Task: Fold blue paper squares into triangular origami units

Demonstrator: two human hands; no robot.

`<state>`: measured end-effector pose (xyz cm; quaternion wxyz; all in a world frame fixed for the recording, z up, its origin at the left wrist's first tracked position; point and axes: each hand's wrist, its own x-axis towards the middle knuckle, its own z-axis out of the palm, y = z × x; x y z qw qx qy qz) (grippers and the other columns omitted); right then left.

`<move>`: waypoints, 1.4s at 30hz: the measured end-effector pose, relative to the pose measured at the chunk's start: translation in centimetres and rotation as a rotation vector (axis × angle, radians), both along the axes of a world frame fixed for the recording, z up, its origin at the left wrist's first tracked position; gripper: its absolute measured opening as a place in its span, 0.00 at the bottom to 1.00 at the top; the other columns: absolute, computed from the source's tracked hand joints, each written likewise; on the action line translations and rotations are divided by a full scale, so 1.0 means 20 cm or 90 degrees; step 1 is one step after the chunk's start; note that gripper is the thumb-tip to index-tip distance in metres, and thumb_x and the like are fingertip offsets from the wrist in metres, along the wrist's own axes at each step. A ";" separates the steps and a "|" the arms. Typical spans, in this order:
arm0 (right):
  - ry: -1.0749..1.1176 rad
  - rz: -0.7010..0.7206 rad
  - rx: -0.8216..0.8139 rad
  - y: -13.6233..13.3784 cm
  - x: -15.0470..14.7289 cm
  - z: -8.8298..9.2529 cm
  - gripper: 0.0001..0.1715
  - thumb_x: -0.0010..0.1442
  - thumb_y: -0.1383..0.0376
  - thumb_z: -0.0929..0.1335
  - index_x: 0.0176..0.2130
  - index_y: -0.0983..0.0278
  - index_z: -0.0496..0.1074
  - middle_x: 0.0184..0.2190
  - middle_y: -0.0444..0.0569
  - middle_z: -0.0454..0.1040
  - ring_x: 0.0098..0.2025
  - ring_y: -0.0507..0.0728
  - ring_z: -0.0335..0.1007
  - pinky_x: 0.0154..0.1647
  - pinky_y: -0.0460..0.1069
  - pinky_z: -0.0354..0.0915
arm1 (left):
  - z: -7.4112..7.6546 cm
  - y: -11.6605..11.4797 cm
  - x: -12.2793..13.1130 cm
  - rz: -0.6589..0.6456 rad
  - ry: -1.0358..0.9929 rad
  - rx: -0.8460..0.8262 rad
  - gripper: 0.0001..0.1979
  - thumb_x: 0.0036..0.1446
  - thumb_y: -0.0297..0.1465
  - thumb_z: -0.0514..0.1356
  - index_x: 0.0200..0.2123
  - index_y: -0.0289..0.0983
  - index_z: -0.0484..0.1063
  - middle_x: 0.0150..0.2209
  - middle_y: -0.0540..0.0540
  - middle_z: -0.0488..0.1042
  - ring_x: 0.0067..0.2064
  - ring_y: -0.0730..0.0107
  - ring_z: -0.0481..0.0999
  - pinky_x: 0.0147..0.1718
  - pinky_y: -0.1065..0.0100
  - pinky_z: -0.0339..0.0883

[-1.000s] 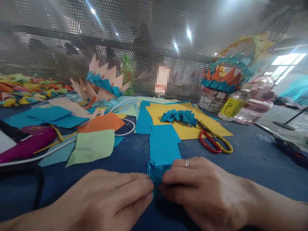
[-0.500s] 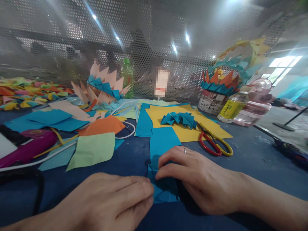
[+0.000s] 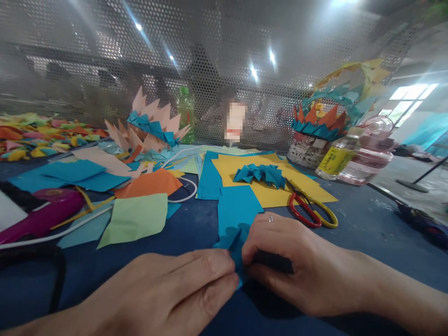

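A piece of blue paper [image 3: 237, 249], partly folded with a raised point, lies between my hands at the front of the table. My left hand [image 3: 178, 289] has its fingers pressed together on the paper's left side. With fingers curled in, my right hand [image 3: 297, 261], a ring on one finger, pinches the right side; its fingertips hide part of the fold. Just behind is a flat blue sheet [image 3: 236, 205]. Beyond that, a folded blue paper strip [image 3: 259, 175] rests on yellow sheets [image 3: 227, 165]. Red-and-yellow-handled scissors [image 3: 311, 205] lie to the right.
At left are a purple glue gun [image 3: 52, 210], its white cord, and green [image 3: 136, 219] and orange [image 3: 150, 183] paper. Pink paper points [image 3: 150, 107] and a green bottle [image 3: 185, 114] stand behind. On the right are a decorated basket [image 3: 308, 144] and a yellow-labelled bottle [image 3: 336, 161].
The paper between my hands has been lifted into a fold and turned. My left fingers have slid right, and my right fingers have curled in tighter on it.
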<state>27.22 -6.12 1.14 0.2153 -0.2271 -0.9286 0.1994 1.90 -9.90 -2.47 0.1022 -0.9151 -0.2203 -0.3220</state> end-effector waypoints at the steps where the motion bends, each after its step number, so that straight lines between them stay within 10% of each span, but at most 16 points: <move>1: 0.007 -0.026 -0.023 -0.01 -0.01 0.00 0.07 0.57 0.77 0.68 0.36 0.68 0.74 0.31 0.45 0.76 0.35 0.50 0.69 0.39 0.45 0.64 | 0.01 0.01 0.02 -0.027 -0.031 -0.005 0.18 0.72 0.29 0.44 0.49 0.37 0.74 0.46 0.49 0.81 0.43 0.72 0.80 0.43 0.78 0.73; 9: 0.014 -0.017 -0.103 -0.02 -0.03 -0.03 0.12 0.59 0.77 0.68 0.41 0.68 0.78 0.35 0.46 0.79 0.37 0.49 0.73 0.40 0.41 0.66 | 0.00 0.03 0.04 -0.020 -0.022 -0.005 0.16 0.71 0.29 0.45 0.43 0.39 0.74 0.38 0.50 0.81 0.33 0.73 0.79 0.29 0.75 0.69; 42: 0.013 0.086 -0.030 0.02 0.01 -0.03 0.17 0.54 0.82 0.65 0.37 0.66 0.77 0.39 0.49 0.75 0.39 0.50 0.72 0.40 0.43 0.68 | 0.00 0.02 0.01 -0.037 0.027 -0.021 0.16 0.67 0.28 0.48 0.49 0.38 0.74 0.42 0.48 0.81 0.36 0.70 0.80 0.32 0.73 0.73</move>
